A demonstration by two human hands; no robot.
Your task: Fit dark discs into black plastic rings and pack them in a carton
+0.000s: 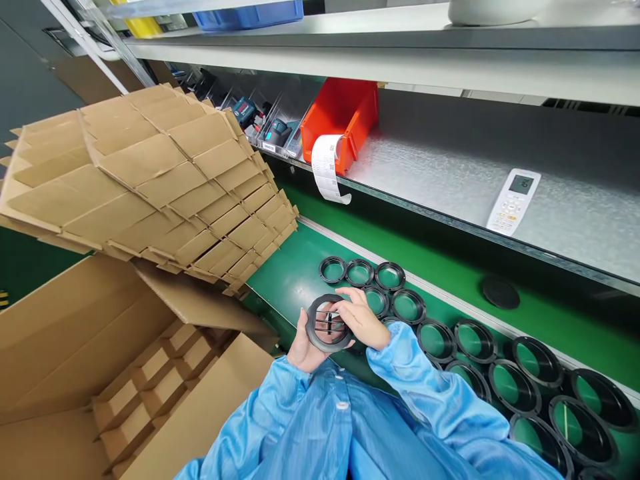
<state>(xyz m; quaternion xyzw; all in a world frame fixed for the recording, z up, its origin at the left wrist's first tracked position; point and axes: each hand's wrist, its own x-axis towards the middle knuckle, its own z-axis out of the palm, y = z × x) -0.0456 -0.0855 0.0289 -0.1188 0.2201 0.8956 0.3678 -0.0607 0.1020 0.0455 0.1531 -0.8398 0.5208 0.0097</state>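
A black round air vent (313,328) with thin slats across its opening is held in front of my chest. My left hand (303,345) grips its lower left rim, with fingers behind it. My right hand (364,321) has bent fingers on the upper right of the vent, at the rim and slats. Rows of black open rings (614,400) stand on the green bench top (295,260) beside and behind my right arm. Part of those rows is hidden by my right sleeve.
On the left an open carton (65,320) holds cardboard dividers (145,387); a stack of folded dividers (150,167) leans above it. A shelf carries a red bin (363,127) with a label roll (326,167), and a white remote (514,200). A black disc (500,293) lies behind the rings.
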